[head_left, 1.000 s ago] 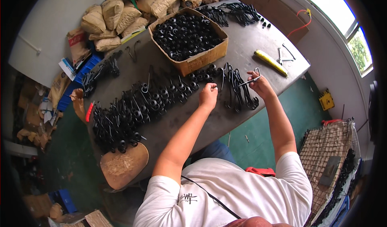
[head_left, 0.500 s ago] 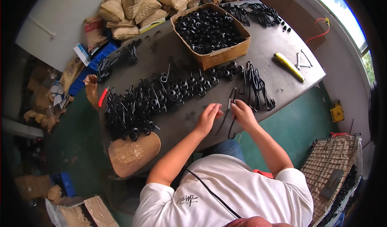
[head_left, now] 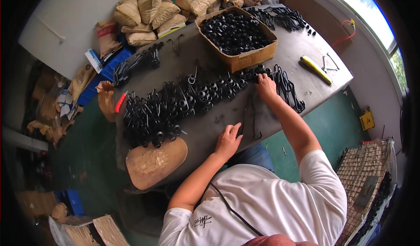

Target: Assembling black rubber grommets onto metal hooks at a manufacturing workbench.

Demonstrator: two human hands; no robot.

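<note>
Left hand flat on the surface, fingers released, grasping nothing. Bent black wire piece lies at its 1 o'clock. Right hand at 12, fingers into the black ring pile, grip unclear. Risk: tangled hooks drag neighbours off the surface.

The tabletop runs across the middle of the frame. On it, upper centre, stands a cardboard box with rings inside. Below and left of the box, a long heap of rings and wire hooks stretches toward the left edge of the tabletop. A bundle of wire hooks lies right of the box. The right hand rests between heap and bundle; the left hand lies lower, at the near edge. A loose wire piece lies between the hands. Sacks are stacked at upper left, behind the tabletop.
</note>
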